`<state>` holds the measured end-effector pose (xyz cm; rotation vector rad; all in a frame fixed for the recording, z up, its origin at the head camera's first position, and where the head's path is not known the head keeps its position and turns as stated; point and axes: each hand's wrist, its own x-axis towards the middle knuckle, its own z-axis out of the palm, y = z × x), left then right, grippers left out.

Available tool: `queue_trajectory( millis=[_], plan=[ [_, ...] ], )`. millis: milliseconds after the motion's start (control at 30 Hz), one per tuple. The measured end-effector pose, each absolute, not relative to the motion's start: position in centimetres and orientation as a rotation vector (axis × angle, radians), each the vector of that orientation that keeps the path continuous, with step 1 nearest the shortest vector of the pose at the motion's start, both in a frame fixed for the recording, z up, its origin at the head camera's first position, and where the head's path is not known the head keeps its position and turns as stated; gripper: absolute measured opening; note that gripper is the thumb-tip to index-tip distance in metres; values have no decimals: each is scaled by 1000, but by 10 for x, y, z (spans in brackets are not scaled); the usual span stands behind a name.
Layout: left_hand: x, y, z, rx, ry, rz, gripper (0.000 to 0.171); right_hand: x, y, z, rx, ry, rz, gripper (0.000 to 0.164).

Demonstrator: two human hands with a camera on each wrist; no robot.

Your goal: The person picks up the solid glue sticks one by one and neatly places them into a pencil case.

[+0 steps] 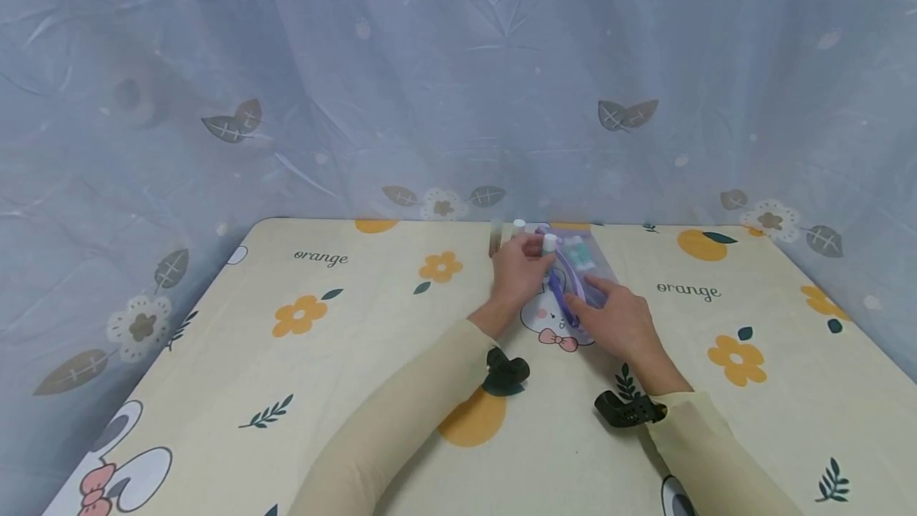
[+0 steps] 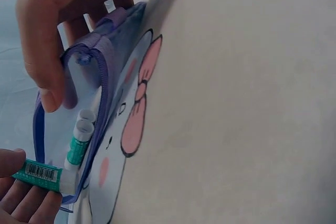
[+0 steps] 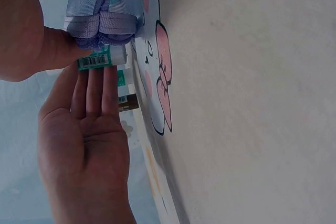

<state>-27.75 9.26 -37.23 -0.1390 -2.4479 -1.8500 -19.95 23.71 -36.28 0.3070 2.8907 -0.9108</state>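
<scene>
My left hand (image 1: 517,273) pinches a green glue stick (image 2: 44,176) with a white cap, at the mouth of a purple mesh zip pouch (image 1: 604,258). On the pouch's right side, my right hand (image 1: 622,321) grips its edge, thumb on the near side. The zipped mouth gapes in the left wrist view. Two more white-capped sticks lie inside, the nearer a green glue stick (image 2: 79,148). Beyond the left hand, another white-capped green stick (image 3: 122,78) and a brown-labelled stick (image 3: 127,102) stand on the table.
The table has a cream cloth (image 1: 401,388) printed with flowers, leaves and a rabbit. Its far edge runs just behind the pouch and sticks. A blue-grey patterned curtain (image 1: 444,86) hangs behind it.
</scene>
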Motion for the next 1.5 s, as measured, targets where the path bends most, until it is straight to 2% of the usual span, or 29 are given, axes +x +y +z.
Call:
queue_trajectory(
  millis=[733, 1300, 1500],
  plan=[
    [-280, 97, -376, -70, -2497, -1820, 34, -200, 237, -364, 314, 2897, -893, 78],
    [-286, 108, -378, 212, -2623, -1745, 41, -200, 237, -363, 317, 2885, -886, 79],
    [-281, 112, -369, 195, -2594, -1796, 43, -200, 237, -362, 317, 2891, -879, 77]
  ],
)
